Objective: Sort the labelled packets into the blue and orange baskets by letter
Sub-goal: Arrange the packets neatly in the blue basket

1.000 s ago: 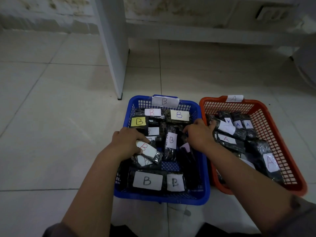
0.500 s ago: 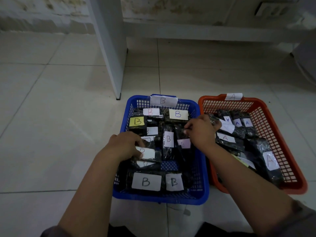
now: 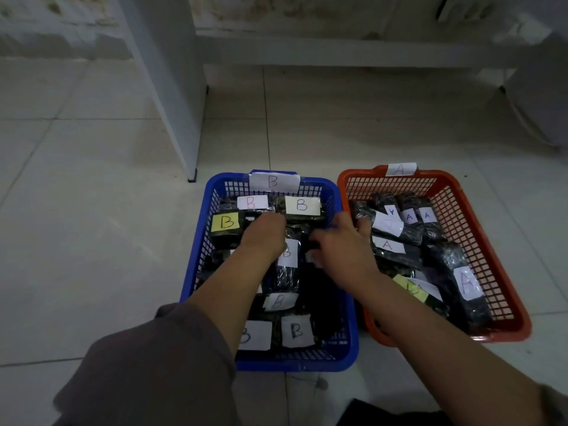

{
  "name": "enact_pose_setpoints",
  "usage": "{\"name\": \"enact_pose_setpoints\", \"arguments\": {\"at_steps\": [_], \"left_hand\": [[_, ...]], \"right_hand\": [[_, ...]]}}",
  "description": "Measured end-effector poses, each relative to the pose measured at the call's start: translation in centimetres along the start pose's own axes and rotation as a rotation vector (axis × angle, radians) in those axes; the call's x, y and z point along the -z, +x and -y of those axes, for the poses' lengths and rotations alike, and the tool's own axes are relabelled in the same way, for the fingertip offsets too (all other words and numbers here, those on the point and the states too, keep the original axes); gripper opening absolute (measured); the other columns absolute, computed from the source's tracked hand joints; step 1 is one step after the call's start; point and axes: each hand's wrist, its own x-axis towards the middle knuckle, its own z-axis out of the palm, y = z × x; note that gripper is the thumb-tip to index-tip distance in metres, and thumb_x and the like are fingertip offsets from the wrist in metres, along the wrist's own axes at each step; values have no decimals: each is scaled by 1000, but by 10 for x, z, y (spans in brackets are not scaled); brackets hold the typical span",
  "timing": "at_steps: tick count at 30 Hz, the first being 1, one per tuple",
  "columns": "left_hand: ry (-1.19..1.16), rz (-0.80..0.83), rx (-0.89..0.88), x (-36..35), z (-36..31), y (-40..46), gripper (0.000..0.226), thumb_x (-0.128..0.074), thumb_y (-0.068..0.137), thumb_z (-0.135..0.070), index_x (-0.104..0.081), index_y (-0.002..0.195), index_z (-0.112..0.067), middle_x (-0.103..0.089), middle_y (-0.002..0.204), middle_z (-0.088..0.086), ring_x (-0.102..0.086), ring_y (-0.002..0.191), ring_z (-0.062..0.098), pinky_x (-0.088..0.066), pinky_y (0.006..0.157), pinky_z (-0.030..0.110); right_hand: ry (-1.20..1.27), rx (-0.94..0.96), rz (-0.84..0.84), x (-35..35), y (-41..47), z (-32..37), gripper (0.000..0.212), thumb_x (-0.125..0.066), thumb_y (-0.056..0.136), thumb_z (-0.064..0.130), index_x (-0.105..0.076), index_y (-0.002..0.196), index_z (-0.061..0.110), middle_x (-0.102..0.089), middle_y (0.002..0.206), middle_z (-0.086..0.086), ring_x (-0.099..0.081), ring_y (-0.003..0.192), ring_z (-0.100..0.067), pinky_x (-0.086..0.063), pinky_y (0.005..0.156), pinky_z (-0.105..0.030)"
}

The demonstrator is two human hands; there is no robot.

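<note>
Baskets sit side by side on the tiled floor (image 3: pixel 92 241). The blue basket (image 3: pixel 196 272) has a paper tag with a B (image 3: pixel 273 182) on its far rim. It is full of dark shiny packets with B labels. 1 has a yellow B label (image 3: pixel 226 222), 1 has a red B on white (image 3: pixel 252 202), and 1 has a blue B on white (image 3: pixel 302 205). 2 more white B labels lie at the near end (image 3: pixel 296 331).

The orange basket (image 3: pixel 479 241) has a tag with an A (image 3: pixel 401 169) on its far rim. It holds dark packets with A labels (image 3: pixel 388 244), and 1 big A label (image 3: pixel 466 282) lies near the right wall.

Both hands are inside the blue basket, over the packets. The left hand (image 3: pixel 264 238) reaches toward the far end, with its fingers bent down among the packets. I cannot tell if it grips anything. The right hand (image 3: pixel 341 250) is near the wall by the orange basket, with its fingers curled. It is blurry, so I cannot tell if it holds a packet.

A white post (image 3: pixel 172 87) stands on the floor behind the blue basket.
</note>
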Motion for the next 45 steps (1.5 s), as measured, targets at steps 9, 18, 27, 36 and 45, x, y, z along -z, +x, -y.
{"name": "enact_pose_setpoints", "arguments": {"at_steps": [9,18,27,36,45], "left_hand": [[336,82,-175,-5,1,1,79,-78,72,-35,-37,135,-13,-37,139,12,-33,129,29,-29,105,40],[391,71,-285,-6,7,3,48,-71,80,-33,-53,122,-20,-54,123,4,-45,118,24,-29,99,38],[198,372,-184,7,6,-13,44,-65,86,-38,-57,125,-18,-57,128,4,-51,118,24,-38,96,36],[472,372,-146,-9,-7,-49,37,-61,82,-53,-61,88,-17,-58,98,2,-38,119,25,-13,107,48],[-141,-120,21,25,12,-91,16,-67,83,-30,-61,98,-30,-62,95,-9,-56,90,13,-39,83,30]], "right_hand": [[47,-145,164,-22,-61,32,35,-78,63,21,-68,95,12,-68,83,-4,-48,122,-26,-7,100,-65],[60,-369,-59,22,-41,4,13,-62,83,29,-66,87,17,-63,85,-3,-42,115,-23,-9,100,-50],[-28,-234,173,29,2,23,7,-54,84,12,-51,80,17,-62,103,-7,-39,121,-29,-10,111,-51],[672,-494,-57,38,-17,-10,9,-65,84,24,-66,89,16,-64,86,-1,-58,81,-18,-44,77,-32],[1208,-433,89,29,-40,5,20,-46,97,34,-40,109,19,-59,101,-8,-57,83,-19,-43,64,-30]]}}
